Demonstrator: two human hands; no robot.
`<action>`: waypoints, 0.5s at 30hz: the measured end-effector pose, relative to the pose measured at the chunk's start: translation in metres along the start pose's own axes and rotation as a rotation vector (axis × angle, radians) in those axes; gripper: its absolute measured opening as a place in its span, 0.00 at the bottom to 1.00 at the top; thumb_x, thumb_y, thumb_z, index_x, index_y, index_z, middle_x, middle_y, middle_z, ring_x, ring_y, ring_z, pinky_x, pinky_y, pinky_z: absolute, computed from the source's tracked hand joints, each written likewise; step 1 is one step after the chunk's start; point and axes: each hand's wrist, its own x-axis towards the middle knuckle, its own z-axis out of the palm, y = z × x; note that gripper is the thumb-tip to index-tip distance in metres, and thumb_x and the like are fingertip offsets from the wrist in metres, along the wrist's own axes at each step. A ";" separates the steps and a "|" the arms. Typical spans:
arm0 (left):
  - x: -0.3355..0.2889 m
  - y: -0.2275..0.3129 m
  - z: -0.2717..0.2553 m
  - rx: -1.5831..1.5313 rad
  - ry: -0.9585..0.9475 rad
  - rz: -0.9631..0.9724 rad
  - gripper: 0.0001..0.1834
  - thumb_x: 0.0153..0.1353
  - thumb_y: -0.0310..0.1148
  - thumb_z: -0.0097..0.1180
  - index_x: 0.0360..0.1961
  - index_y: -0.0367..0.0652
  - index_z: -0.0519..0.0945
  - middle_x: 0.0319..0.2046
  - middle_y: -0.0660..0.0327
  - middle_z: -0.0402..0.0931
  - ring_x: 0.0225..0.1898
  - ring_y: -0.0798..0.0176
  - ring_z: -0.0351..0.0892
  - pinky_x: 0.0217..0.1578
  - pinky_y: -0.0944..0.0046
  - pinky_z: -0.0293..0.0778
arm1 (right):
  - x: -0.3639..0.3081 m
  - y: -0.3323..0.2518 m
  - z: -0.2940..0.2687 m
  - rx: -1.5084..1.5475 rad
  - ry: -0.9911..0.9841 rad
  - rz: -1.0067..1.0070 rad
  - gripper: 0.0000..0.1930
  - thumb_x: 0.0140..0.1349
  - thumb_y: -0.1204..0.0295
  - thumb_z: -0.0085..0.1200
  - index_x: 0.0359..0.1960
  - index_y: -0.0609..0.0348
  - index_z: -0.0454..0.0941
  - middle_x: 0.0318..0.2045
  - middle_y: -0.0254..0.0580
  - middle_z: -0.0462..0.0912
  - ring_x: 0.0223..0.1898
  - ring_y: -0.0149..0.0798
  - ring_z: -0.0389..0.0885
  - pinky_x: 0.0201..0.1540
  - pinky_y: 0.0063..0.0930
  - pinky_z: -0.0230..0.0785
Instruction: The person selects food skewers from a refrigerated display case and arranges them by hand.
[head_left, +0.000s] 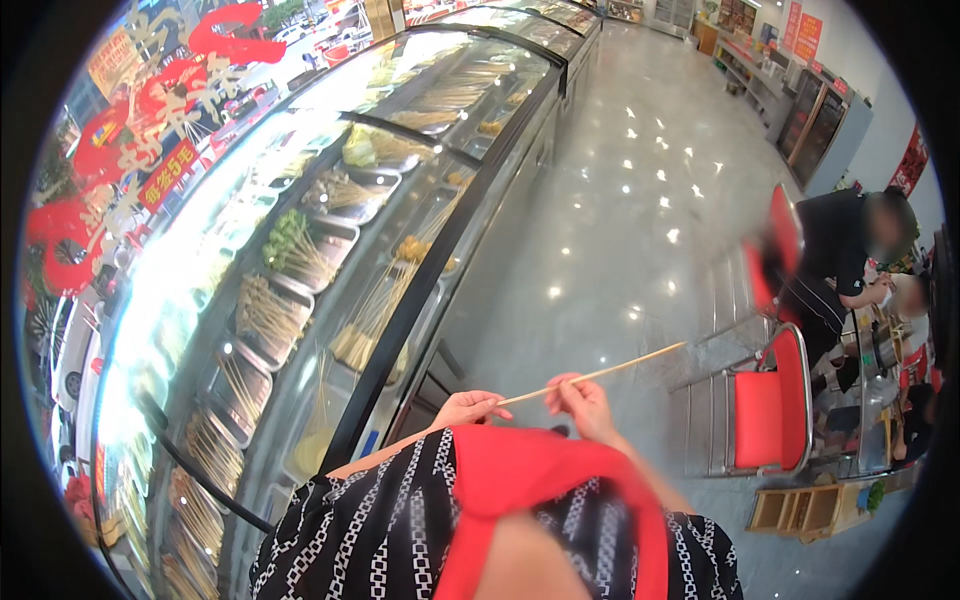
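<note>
A thin, light-brown bamboo skewer [630,363] slants up to the right in front of my red apron, and nothing shows threaded on it. Its lower left end is pinched in my left hand [470,408], close to the display case's front rail. Farther along the stick, the closed fingers of my right hand [580,405] grip it. Most of the skewer's right part sticks out past that hand over the floor.
On my left runs a long glass display case [440,265] with metal trays of skewered food [300,250]. To the right are a red chair [770,420], a wooden crate [795,510] and people at a table, one in black [835,250]. Grey shiny floor [620,220] stretches ahead.
</note>
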 end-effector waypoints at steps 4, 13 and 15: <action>0.063 0.036 0.031 0.017 0.009 -0.057 0.11 0.60 0.32 0.45 0.41 0.36 0.72 0.35 0.56 0.77 0.22 0.75 0.69 0.23 0.77 0.67 | 0.045 -0.051 -0.038 -0.119 -0.032 -0.082 0.10 0.62 0.73 0.40 0.35 0.66 0.73 0.24 0.36 0.76 0.24 0.24 0.71 0.30 0.17 0.66; 0.207 0.097 0.074 0.091 -0.099 -0.145 0.12 0.60 0.33 0.45 0.38 0.35 0.74 0.30 0.61 0.77 0.28 0.72 0.73 0.29 0.73 0.70 | 0.155 -0.082 -0.126 -0.221 -0.012 -0.006 0.08 0.61 0.74 0.41 0.34 0.66 0.72 0.23 0.38 0.75 0.24 0.26 0.72 0.28 0.18 0.67; 0.237 0.102 0.069 0.202 -0.164 -0.132 0.11 0.60 0.33 0.46 0.34 0.35 0.75 0.29 0.62 0.76 0.28 0.73 0.73 0.30 0.74 0.69 | 0.176 -0.079 -0.144 -0.186 0.059 0.010 0.08 0.62 0.74 0.41 0.34 0.66 0.72 0.23 0.36 0.75 0.24 0.25 0.71 0.28 0.17 0.66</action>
